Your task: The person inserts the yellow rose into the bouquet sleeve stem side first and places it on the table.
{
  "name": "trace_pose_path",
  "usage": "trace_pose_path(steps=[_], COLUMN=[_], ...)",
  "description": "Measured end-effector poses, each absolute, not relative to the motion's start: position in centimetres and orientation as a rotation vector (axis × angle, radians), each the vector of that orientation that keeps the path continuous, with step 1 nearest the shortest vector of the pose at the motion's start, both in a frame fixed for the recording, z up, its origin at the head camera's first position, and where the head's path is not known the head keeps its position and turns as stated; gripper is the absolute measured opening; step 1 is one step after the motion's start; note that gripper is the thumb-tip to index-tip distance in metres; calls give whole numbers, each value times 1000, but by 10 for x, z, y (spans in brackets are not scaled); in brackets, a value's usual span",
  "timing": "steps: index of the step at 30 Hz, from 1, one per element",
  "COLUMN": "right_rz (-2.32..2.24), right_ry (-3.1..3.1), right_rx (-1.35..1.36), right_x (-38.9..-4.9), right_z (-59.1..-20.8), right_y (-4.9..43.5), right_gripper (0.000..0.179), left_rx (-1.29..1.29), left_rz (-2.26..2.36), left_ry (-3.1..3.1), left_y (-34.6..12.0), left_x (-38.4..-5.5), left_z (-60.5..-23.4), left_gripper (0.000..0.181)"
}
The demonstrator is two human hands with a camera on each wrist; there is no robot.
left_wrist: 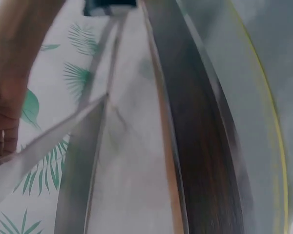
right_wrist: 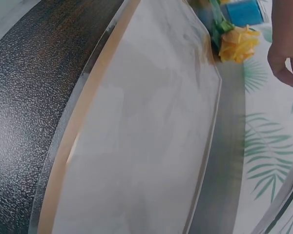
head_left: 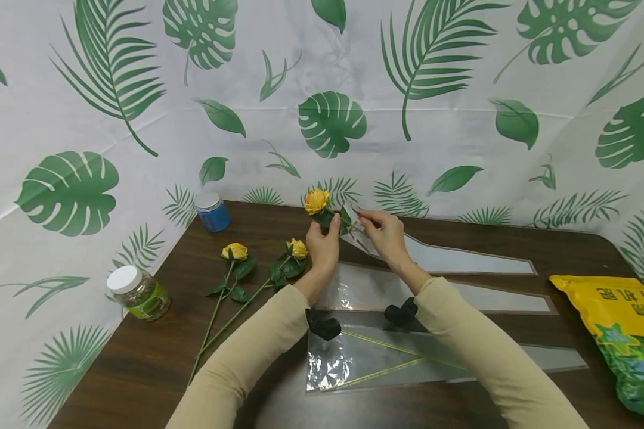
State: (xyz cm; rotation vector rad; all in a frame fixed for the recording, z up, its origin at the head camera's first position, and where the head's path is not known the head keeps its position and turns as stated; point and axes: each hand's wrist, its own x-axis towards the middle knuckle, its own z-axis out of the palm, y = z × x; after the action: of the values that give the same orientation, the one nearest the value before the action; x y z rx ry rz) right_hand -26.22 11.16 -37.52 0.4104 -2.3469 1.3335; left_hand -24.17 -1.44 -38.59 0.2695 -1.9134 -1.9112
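Note:
Near the back of the table, my left hand (head_left: pixel 324 245) holds a yellow artificial rose (head_left: pixel 316 201) just below its bloom, among the green leaves. The bloom stands upright above the fingers. My right hand (head_left: pixel 384 237) pinches the raised edge of a clear flower sleeve (head_left: pixel 461 260), whose wide end is lifted toward the rose. The rose's stem is mostly hidden behind the hands and film. Below lie a second clear sleeve (head_left: pixel 370 286) with a brown border and a third sleeve (head_left: pixel 375 357) with yellow lines. The film also fills much of the right wrist view.
Two more yellow roses, one bloom (head_left: pixel 235 251) and another (head_left: pixel 297 249), lie left of the hands with stems crossing. A blue jar (head_left: pixel 213 213) and a white-lidded jar (head_left: pixel 139 293) stand at the left edge. A yellow bag (head_left: pixel 614 333) lies at the right on the brown table (head_left: pixel 123 363).

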Motion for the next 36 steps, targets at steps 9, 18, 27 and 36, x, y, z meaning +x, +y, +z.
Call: trace_pose_path(steps=[9,18,27,36], right_rz=[1330,1300,1298,1275], right_ry=[-2322,-2310,-2334,-2364], right_rx=[429,448,438,422], right_x=[-264,-263,-263,-263], right_z=[-379,-380,-380,-378], right_y=[113,113,112,112], right_gripper=[18,17,19,20], left_rx=[270,220,119,58], left_rz=[-2140,-1871,-1874,-1761], left_ry=[-1512,-1734,-1788,-2055], left_y=[-15,-25,-24,-27], left_x=[-252,-251,-247,-239], left_z=[-388,-387,-391,-395], left_gripper=[56,60,48,46])
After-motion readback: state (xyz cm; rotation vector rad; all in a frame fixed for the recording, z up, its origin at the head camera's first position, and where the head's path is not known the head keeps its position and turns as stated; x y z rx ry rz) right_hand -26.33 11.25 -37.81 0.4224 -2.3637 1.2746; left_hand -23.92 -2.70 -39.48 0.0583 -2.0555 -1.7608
